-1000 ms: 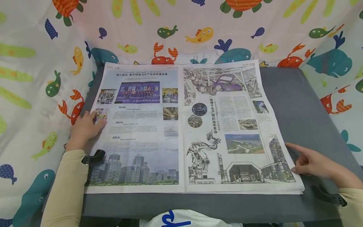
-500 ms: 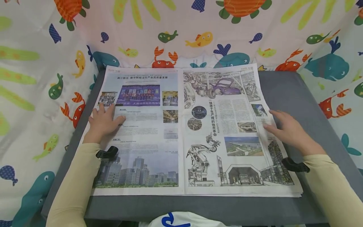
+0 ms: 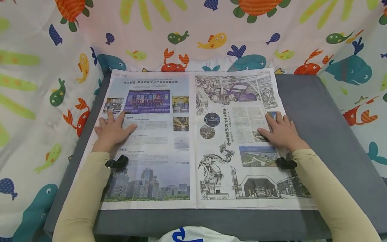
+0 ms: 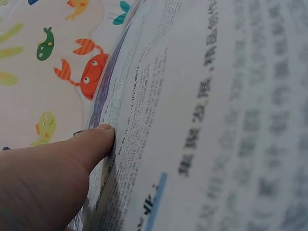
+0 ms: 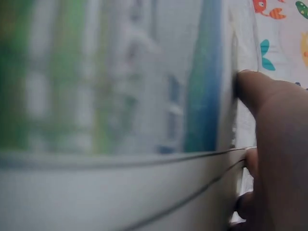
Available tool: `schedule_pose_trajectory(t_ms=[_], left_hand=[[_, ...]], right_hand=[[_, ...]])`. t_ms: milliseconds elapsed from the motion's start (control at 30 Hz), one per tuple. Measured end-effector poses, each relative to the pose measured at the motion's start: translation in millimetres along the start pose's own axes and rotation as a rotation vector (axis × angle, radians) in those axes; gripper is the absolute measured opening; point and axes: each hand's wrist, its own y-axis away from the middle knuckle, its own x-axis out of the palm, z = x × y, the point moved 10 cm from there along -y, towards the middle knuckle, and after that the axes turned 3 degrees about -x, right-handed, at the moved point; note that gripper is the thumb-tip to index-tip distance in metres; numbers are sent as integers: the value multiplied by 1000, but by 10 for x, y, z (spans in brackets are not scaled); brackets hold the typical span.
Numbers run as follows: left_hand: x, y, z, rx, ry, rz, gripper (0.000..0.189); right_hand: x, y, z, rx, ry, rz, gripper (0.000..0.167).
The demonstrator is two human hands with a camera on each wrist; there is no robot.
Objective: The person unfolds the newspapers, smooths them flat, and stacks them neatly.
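Note:
An open newspaper (image 3: 151,144) lies spread flat, two pages side by side, with colour photos on the left page and line drawings of robots and a car on the right. My left hand (image 3: 112,131) rests on the left page with fingers spread, just below the small photos. On the right page my right hand (image 3: 281,131) lies with straight fingers over part of a photo near the outer edge. In the left wrist view the thumb (image 4: 98,139) touches the printed paper. The right wrist view shows fingertips (image 5: 248,79) against the page.
The newspaper lies on a grey table (image 3: 329,141), which extends to the right of it. A curtain (image 3: 199,20) printed with sea animals hangs behind and along both sides. A piece of white clothing (image 3: 196,233) with blue lettering shows at the near edge.
My right hand has moved from the paper's lower right edge up and inward onto the right page, its fingers straightening. My left hand has shifted inward from the left edge onto the left page.

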Motion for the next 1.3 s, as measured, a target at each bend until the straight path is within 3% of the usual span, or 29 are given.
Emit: schedule_pose_trajectory(t_ms=[300,533,667,900,1100,1300], left_hand=[[-21,-7,-6,-14,-10,18,98],[-61,26,-36,-25,-18,32,98],[-83,65,-107,-16,-11,26,94],[-27,155,-401,71,-46,46,97],[48,149,-325,44,-48,59,98],[48,102,-298,42,-43,39,99]], right_hand=[[-43,-16,62,-2,9,116,93],[-81,-40,60,12,-64,185,97],[-155,-91,177,-4,-94,168,96],[-142,-145,620,-82,-70,151,96],[-22,-173,669,-85,-8,176,98],[-11,-172,655,-78,-18,172,100]])
